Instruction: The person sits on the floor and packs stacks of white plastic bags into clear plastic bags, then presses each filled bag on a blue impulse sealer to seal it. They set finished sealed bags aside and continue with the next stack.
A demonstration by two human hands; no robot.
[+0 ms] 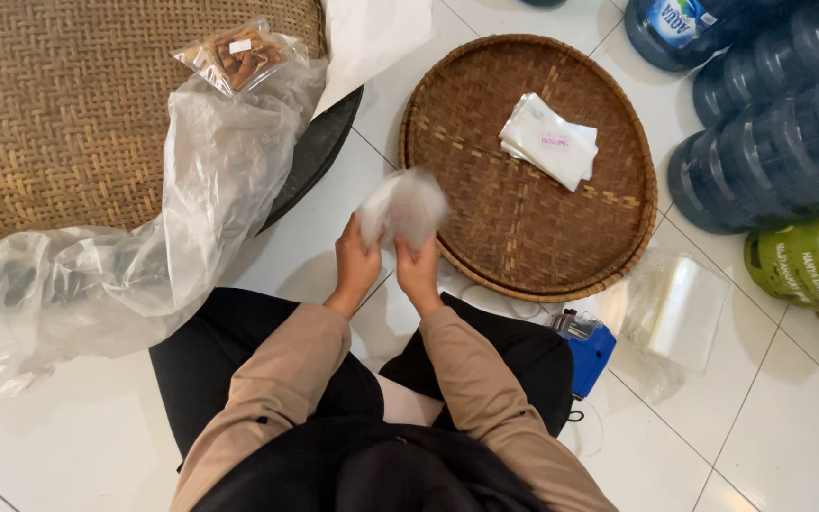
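My left hand (355,265) and my right hand (418,272) are raised together over the white floor, both gripping a small clear plastic bag (402,206) that is blurred from motion. Just beyond the bag lies a round woven tray (485,218) carrying a stack of small white packets (550,140). At the far left, a sealed bag of brown snacks (237,55) rests on a large woven tray (59,114).
A big crumpled clear plastic sheet (144,246) spreads over the left. A blue heat sealer (585,351) and a stack of clear bags (680,308) lie by my right knee. Blue water jugs (770,123) and a green gas cylinder (812,261) stand at the right.
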